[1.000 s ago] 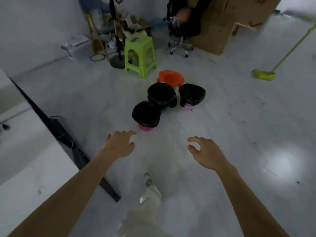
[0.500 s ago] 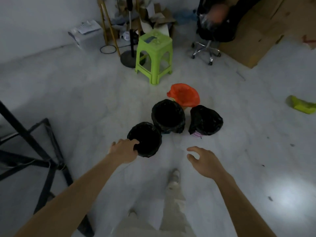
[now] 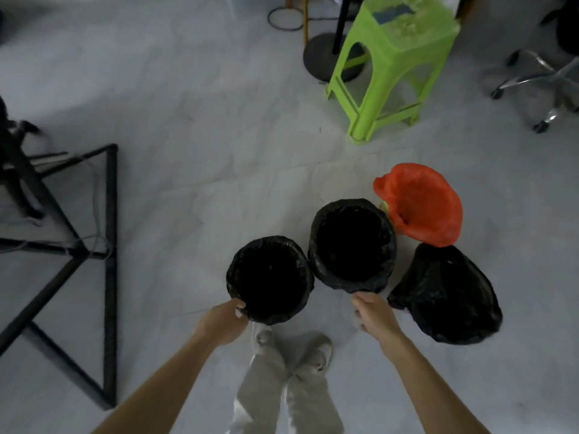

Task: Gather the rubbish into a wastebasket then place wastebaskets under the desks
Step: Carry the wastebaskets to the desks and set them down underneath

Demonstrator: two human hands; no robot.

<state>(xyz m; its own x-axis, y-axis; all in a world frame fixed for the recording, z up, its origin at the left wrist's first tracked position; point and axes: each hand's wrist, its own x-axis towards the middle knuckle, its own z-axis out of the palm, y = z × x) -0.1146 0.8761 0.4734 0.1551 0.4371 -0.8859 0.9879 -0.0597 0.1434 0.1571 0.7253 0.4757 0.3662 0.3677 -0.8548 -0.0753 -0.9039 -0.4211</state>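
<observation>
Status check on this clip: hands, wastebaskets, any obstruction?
Left hand grips near rim of left black-lined wastebasket. Right hand curled at near rim of middle wastebasket, grip unclear. Neither under a desk yet; green stool beyond, clear of them.

Interiors of near-left wastebasket (image 3: 231, 277) and middle wastebasket (image 3: 344, 285): solid black, contents unreadable. Right wastebasket (image 3: 445, 292): fully draped by its black bag, mouth and body hidden.

Left hand (image 3: 221, 324) grips the near-left rim, with its fingertips hidden inside. Right hand (image 3: 374, 314) is at the middle wastebasket's near rim; whether it pinches the bag cannot be told. Both forearms are cut by the bottom edge.

Office chair (image 3: 539, 76): only chrome legs and casters show, the rest cut by the right edge. Black frame (image 3: 109, 245) is cut by the left edge. Stand pole (image 3: 341, 23) is cut by the top edge. Shoes (image 3: 316, 352) are blurred.
</observation>
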